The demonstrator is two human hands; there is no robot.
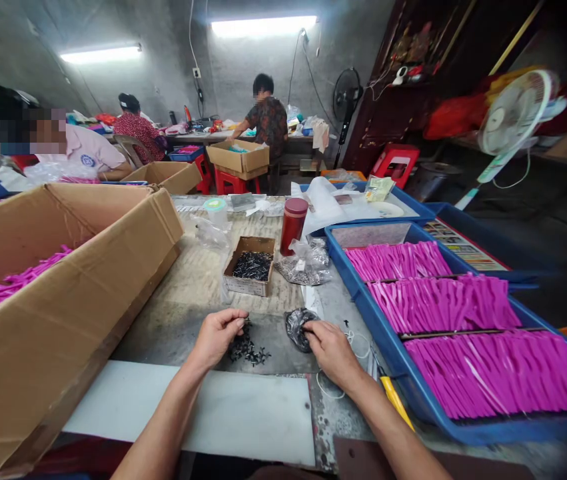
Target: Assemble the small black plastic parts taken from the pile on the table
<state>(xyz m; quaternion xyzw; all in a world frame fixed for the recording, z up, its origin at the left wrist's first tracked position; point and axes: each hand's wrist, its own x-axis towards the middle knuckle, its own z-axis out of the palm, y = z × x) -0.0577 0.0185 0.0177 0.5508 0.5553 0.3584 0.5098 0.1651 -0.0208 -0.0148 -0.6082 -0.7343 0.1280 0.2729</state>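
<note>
My left hand (218,335) is closed in a pinch beside a loose pile of small black parts (250,353) on the worktable. What it pinches, if anything, is too small to make out. A small clear plastic bag (296,327) with dark contents lies to the right of the pile. My right hand (332,350) has its fingers closed at the bag's right side, and its fingertips are partly hidden against the plastic. Beyond both hands stands a small cardboard box (248,285) holding many thin black pieces (253,265).
A large carton (88,307) of pink strips stands left; a blue tray (443,420) with rows of pink pieces lies right. Nearby are a yellow-handled screwdriver (397,401), a white board (253,417), a red jar (293,227) and another bag (303,267). Several people sit beyond.
</note>
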